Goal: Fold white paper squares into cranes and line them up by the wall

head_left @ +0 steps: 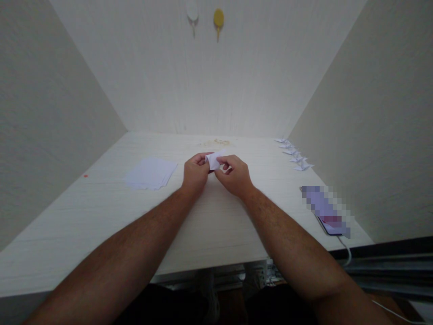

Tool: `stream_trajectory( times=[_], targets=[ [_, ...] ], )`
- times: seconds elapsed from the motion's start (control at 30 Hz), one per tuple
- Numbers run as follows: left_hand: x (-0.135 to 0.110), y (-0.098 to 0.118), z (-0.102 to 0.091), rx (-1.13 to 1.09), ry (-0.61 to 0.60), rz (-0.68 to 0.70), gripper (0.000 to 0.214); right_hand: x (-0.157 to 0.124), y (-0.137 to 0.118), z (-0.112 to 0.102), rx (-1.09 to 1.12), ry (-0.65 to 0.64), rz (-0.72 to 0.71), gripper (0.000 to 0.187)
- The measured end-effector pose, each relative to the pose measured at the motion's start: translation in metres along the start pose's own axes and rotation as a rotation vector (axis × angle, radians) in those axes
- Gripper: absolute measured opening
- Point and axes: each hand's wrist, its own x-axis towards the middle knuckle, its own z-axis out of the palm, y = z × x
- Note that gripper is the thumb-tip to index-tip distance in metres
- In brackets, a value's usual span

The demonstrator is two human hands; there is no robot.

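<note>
Holds small folded paper (212, 161) between the fingers, over the table (216, 225): gripped at left by the left hand (196, 174), touched at right by index finger of the right hand (237, 175); cannot tell thumb contact. Likely calls for steady left grip, matched edges and firm, even pressing. Note loose sheets (152, 174) left of the fingers; folded pieces (303, 167) and phone (320, 205) well right.

**Bench (209, 239) Layout, Left to Right**

Paper stack (150, 174) lies on the bench, at left. Paper piece (213, 161) is at centre, between left grip (197, 170) and right grip (236, 175). Paper figures (303, 166) form a row at rear right, beside the side wall (372, 113). Phone (323, 212) lies in front of that row (cable (347, 253) over the edge). Hooks (218, 18) sit on the rear wall (203, 81).
</note>
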Motion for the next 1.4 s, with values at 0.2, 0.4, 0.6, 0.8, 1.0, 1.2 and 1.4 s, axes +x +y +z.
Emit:
stream_trajectory(
  times=[0.2, 0.4, 0.6, 0.8, 1.0, 1.2, 1.4],
  targets=[
    [0.000, 0.000, 0.000, 0.031, -0.011, 0.017, 0.035, -0.001, -0.002, 0.000, -0.069, -0.012, -0.019, 0.034],
    [-0.005, 0.003, 0.002, 0.057, -0.007, 0.015, 0.034, -0.001, -0.003, 0.000, -0.078, 0.014, 0.006, 0.021],
    [-0.008, 0.007, 0.005, 0.165, -0.005, 0.080, 0.028, 0.001, -0.002, -0.001, -0.086, 0.004, 0.032, 0.012],
    [-0.009, 0.005, 0.005, 0.198, -0.015, 0.098, 0.024, 0.002, -0.003, -0.002, -0.069, -0.005, 0.099, 0.014],
    [-0.008, 0.002, 0.004, 0.216, -0.033, 0.108, 0.023, 0.002, 0.002, -0.002, -0.054, -0.007, 0.132, 0.018],
    [-0.009, 0.004, 0.004, 0.241, -0.022, 0.123, 0.025, 0.002, -0.002, -0.004, -0.002, 0.021, 0.244, 0.014],
    [-0.010, 0.007, 0.003, 0.362, -0.016, 0.152, 0.023, 0.001, -0.010, -0.007, -0.018, 0.022, 0.260, 0.021]
  ],
)
